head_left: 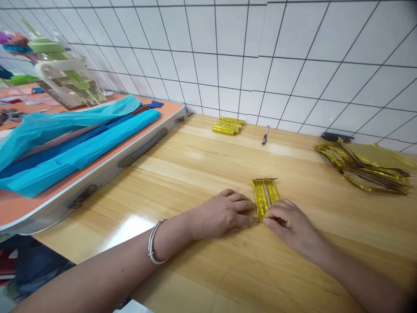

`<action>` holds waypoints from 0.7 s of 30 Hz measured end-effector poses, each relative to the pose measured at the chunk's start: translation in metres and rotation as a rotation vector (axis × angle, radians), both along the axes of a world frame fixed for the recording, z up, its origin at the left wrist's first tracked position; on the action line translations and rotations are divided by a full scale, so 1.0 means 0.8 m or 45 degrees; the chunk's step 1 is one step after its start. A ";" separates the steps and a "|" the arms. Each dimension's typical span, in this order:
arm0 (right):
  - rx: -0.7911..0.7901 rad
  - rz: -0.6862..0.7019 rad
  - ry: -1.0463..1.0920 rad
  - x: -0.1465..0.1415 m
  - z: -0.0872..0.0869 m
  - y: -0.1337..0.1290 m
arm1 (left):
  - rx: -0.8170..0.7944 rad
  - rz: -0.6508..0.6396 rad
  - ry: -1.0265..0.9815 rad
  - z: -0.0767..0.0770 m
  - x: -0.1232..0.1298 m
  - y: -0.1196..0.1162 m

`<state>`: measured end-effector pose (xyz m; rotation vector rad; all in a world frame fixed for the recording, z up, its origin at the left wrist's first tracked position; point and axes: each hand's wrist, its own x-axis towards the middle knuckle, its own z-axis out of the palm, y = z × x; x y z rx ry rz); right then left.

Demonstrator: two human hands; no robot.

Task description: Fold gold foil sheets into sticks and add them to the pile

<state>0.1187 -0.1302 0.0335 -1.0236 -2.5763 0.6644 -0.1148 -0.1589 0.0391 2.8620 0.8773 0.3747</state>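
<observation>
A sheet of gold foil paper (260, 195) lies on the wooden table, its two long sides folded inward so that a narrow gap runs down the middle. My left hand (226, 213) rests on the table at the foil's left edge, fingers stretched out and fingertips touching its near left corner. With thumb and forefinger, my right hand (289, 224) pinches the near edge of the foil paper and covers its lower right part. A silver bangle (152, 243) circles my left wrist.
Several folded gold strips (228, 126) lie near the tiled wall, beside a pen (265, 135). Gold foil sheets (368, 167) are piled at the right, a black object (337, 137) behind them. Leftward, an orange-topped board (176, 108) carries blue tissue paper (97, 141) and a drinking bottle (65, 74).
</observation>
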 end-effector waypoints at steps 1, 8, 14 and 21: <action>0.014 -0.017 -0.015 -0.001 0.000 -0.001 | 0.008 0.000 -0.001 -0.001 0.000 0.000; 0.031 -0.105 -0.062 -0.005 -0.007 -0.002 | 0.019 -0.003 0.021 -0.003 -0.001 0.000; 0.010 -0.103 -0.042 -0.007 -0.004 0.000 | -0.004 -0.004 0.058 0.000 -0.001 0.000; 0.018 -0.116 -0.066 -0.003 -0.013 0.001 | -0.019 -0.010 0.009 -0.003 -0.001 0.001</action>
